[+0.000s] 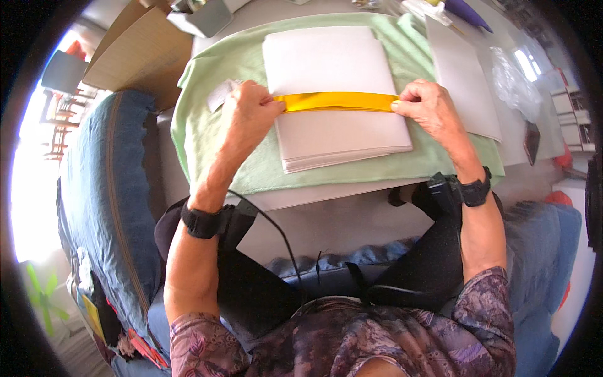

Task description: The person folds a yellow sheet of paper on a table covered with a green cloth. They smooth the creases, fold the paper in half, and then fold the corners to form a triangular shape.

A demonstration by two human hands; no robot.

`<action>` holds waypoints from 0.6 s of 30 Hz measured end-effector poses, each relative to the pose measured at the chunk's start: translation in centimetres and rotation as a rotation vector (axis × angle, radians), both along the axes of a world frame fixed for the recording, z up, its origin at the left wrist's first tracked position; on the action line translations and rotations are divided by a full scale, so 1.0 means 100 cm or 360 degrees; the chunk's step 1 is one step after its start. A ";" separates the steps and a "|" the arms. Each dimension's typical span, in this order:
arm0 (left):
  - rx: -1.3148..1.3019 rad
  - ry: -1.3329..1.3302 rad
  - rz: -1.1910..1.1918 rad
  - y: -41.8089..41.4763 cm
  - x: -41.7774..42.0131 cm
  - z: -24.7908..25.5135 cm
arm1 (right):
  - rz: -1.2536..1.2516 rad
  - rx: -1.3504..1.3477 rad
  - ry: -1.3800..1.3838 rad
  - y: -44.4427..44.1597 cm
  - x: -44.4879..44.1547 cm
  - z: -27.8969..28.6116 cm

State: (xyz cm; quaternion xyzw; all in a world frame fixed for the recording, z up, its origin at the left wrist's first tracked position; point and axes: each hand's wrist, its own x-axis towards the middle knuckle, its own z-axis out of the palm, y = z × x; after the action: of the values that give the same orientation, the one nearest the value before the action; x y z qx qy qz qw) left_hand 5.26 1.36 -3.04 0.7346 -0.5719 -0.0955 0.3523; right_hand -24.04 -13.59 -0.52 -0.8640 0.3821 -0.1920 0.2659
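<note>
A shiny gold strip (337,102) is stretched flat across a stack of white paper sheets (346,134). My left hand (256,104) pinches the strip's left end between thumb and fingers, just off the stack's left edge. At the other side my right hand (420,104) pinches the right end near the stack's right edge. The stack lies on a light green cloth (226,165) spread over the table. Beside my left hand, partly hidden behind it, is a small greyish-white piece (220,94) on the cloth. Black straps circle both wrists.
White sheets (464,85) lie to the right, with a clear plastic bag (516,85) and a dark phone-like object (531,143) beyond. A cardboard box (141,56) and a grey container (202,19) stand at the back left. A black cable (278,228) hangs by my left forearm.
</note>
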 end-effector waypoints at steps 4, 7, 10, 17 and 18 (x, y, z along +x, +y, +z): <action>0.0019 0.0044 -0.0055 0.002 0.003 0.004 | -0.0046 0.0039 -0.0046 0.003 0.002 0.000; 0.0042 0.0073 -0.0048 0.002 0.003 0.005 | -0.0060 0.0083 0.0005 0.003 0.001 0.001; 0.0051 0.0114 -0.0046 0.002 0.002 0.007 | -0.0085 0.0091 0.0007 0.001 0.000 -0.002; 0.0062 0.0204 -0.0019 0.004 0.001 0.011 | -0.0141 0.0214 0.0085 0.008 0.005 0.008; 0.0058 0.0220 -0.0009 0.003 0.000 0.010 | -0.0145 0.0205 0.0093 0.007 0.004 0.008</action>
State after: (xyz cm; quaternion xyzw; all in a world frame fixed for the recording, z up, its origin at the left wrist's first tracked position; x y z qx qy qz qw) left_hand 5.25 1.68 -2.00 0.7309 -0.5465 -0.1574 0.3772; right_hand -23.59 -12.85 0.28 -0.8320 0.4401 -0.1537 0.3007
